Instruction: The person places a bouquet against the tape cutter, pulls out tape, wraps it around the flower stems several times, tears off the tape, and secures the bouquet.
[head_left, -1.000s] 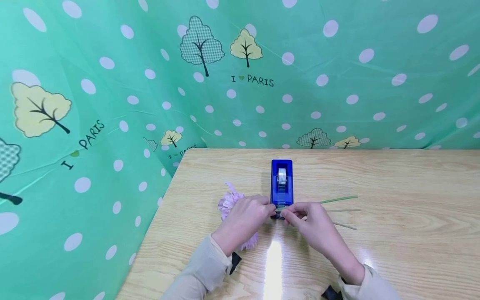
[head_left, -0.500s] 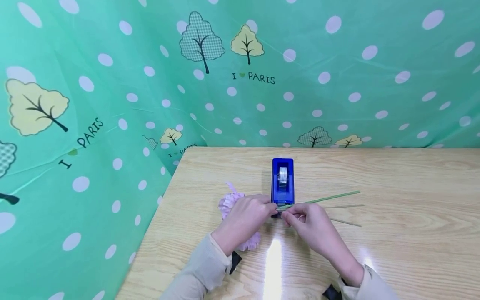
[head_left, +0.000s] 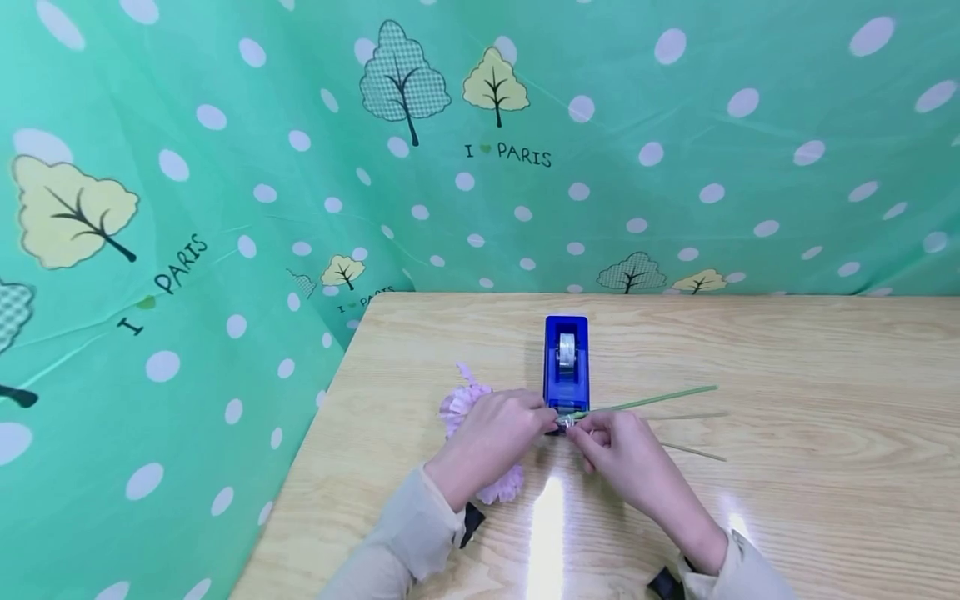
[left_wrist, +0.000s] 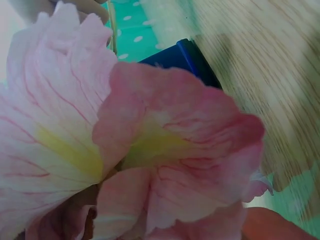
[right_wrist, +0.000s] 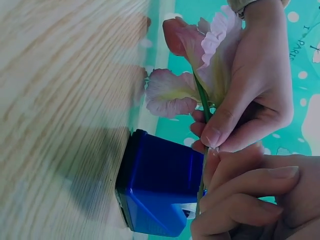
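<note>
My left hand [head_left: 495, 437] pinches the green stem [right_wrist: 201, 97] of a bunch of pale pink flowers, which look artificial. Frilled petals [left_wrist: 185, 145] with yellow centres fill the left wrist view. To the right, my right hand [head_left: 626, 450] has its thumb and fingertips together on a shiny bit of clear tape [head_left: 565, 422] at the stems, almost touching the left fingertips. A green stem [head_left: 667, 397] and two thinner stems [head_left: 697, 452] stick out to the right past the right hand. Just behind the fingertips stands a blue tape dispenser [head_left: 552, 375] with its roll.
The wood-grain table [head_left: 787, 375] runs to a green dotted cloth [head_left: 675, 117] with printed trees, hanging at the back and left. Black straps [head_left: 665, 583] show at both wrists. Light reflects off the table front.
The green stem swung up and is now lower between the hands, its shiny tape turning into view. Both hands stay close together, with small finger movements on the right.
</note>
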